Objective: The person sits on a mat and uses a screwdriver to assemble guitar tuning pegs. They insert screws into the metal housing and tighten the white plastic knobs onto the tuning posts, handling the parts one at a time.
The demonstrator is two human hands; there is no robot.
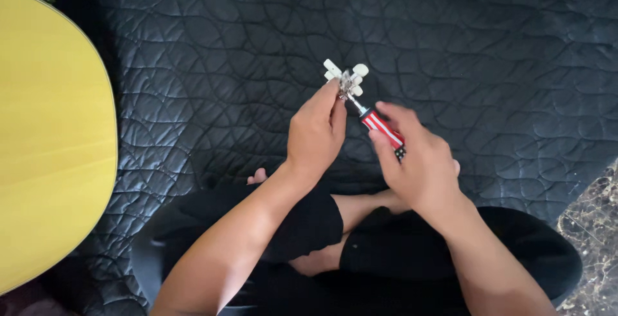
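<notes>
Soft daylight is cast evenly; sheen is seen on the far quilt [450,39]; focus is sharp throughout.

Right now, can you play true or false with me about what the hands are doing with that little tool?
1. The right hand holds a screwdriver with a red and white striped handle. True.
2. The left hand is empty. False: it pinches a small metal part with cream-white knobs.
3. The screwdriver tip points at the metal part. True.
4. The person sits on a bright red rug. False: it is a dark quilted mat.
5. A big yellow object lies to the person's left. True.
</notes>
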